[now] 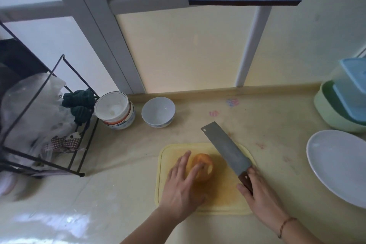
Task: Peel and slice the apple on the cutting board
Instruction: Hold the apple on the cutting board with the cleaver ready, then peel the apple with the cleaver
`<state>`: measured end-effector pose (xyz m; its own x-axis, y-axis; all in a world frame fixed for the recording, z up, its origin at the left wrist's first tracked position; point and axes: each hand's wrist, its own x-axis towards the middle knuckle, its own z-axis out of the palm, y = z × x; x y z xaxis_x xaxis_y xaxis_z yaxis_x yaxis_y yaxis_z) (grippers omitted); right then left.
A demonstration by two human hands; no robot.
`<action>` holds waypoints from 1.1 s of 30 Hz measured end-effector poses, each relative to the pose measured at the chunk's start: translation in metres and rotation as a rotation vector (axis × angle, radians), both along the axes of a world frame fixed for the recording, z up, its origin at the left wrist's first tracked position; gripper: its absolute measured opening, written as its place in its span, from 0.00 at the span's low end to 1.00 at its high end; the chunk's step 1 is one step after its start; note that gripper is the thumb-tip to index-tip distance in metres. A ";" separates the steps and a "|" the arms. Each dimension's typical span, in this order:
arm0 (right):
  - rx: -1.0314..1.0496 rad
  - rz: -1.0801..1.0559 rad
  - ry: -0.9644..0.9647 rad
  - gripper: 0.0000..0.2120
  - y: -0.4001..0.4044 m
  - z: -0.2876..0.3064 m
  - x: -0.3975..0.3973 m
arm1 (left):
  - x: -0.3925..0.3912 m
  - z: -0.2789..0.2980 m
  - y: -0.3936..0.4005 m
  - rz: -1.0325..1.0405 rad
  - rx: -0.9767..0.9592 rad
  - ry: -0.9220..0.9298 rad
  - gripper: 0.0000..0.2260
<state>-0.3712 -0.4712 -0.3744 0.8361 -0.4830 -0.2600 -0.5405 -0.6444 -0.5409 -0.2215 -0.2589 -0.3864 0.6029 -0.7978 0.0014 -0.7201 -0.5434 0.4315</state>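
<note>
An orange-red apple [205, 164] sits on the yellow cutting board [225, 200] in the lower middle. My left hand [181, 184] rests over the apple's left side with fingers spread, fingertips touching it. My right hand [259, 194] grips the brown handle of a cleaver [225, 147]. The wide steel blade points up and to the left, raised just right of the apple.
A large white plate [336, 164] lies at the right edge. Stacked green and blue containers [344, 103] stand behind it. A white bowl [158, 112] and stacked bowls [115, 110] sit near the wall. A black wire rack [45, 125] with bags stands left.
</note>
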 end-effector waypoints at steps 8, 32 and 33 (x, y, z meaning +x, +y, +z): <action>-0.182 0.024 -0.065 0.29 -0.008 0.012 -0.003 | 0.000 -0.002 -0.032 0.214 -0.320 0.320 0.25; -0.091 0.327 0.184 0.47 0.037 0.078 -0.018 | -0.024 0.004 -0.010 0.350 -0.565 0.344 0.35; -0.105 0.325 0.183 0.48 0.037 0.076 -0.019 | -0.024 0.004 -0.010 0.361 -0.579 0.366 0.33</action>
